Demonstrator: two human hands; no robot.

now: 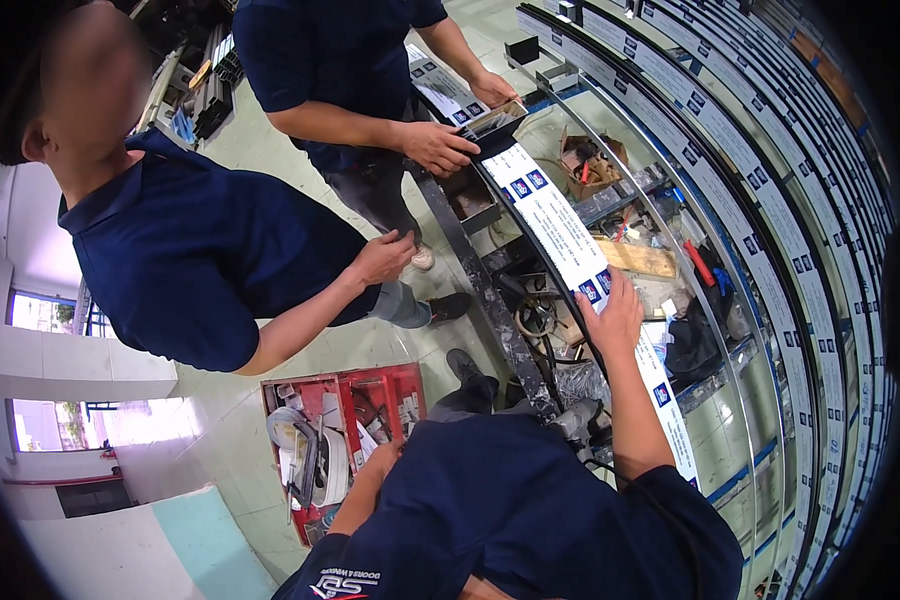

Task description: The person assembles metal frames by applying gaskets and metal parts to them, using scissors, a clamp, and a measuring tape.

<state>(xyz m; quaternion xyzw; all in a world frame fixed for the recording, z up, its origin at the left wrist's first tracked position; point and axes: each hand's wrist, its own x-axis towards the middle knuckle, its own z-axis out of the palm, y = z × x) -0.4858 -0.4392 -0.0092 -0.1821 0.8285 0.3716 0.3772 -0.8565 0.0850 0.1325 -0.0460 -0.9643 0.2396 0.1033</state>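
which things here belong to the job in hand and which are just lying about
Seemingly in use:
profile, right hand on it
dark piece, in a co-worker's hands

Seemingly lying about:
red cart
wood piece
red rod

Paint-spattered metal table (500,310) is carrying a long film-covered profile (550,215), cardboard box (610,150) and wooden plank (638,259) are lying lower within its frame, tiled floor (360,345) is supporting a red tool cart (344,402)

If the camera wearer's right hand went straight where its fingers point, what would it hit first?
The right hand touches the white strip; straight ahead in the picture, the wooden board comes first, though it seems to lie lower, so the hand might pass above it.
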